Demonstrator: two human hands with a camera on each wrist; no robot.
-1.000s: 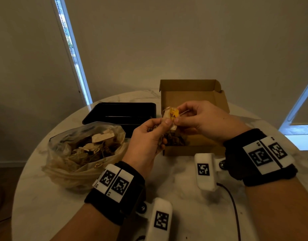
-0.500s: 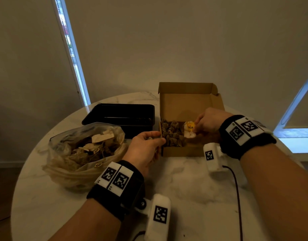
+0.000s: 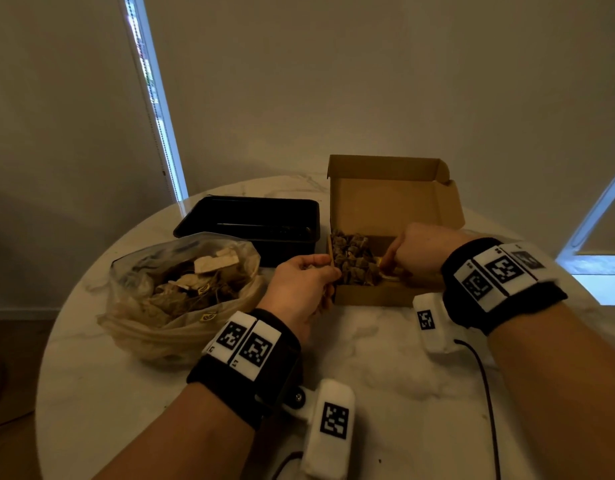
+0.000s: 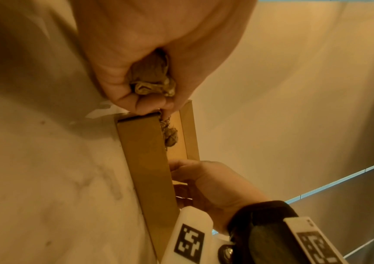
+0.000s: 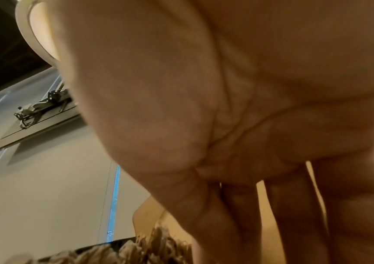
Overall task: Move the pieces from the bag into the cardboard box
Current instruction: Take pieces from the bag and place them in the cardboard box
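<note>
Reaching into the cardboard box (image 3: pixel 392 202), the right hand (image 3: pixel 417 252) has its fingers pointing down inside, just beside the pile of brown pieces (image 3: pixel 354 259) that fills the left part of the box. A yellow tag (image 3: pixel 385 271) shows under those fingers; whether they pinch it I cannot tell, and its print is too small to read. At the box's near left corner, the left hand (image 4: pixel 149 59) is curled round a small bunch of crumpled brown pieces (image 4: pixel 153 80), held in the palm just above the box wall, fingertips at its edge. More pieces lie in the open plastic bag (image 3: pixel 181 289) left of the box on the marble table (image 3: pixel 385 358), some with small yellow tags, writing illegible. A black tray (image 3: pixel 250 220) stands behind the bag, beside the box. Both wrists wear black bands with 2 square black-and-white code tags each.
</note>
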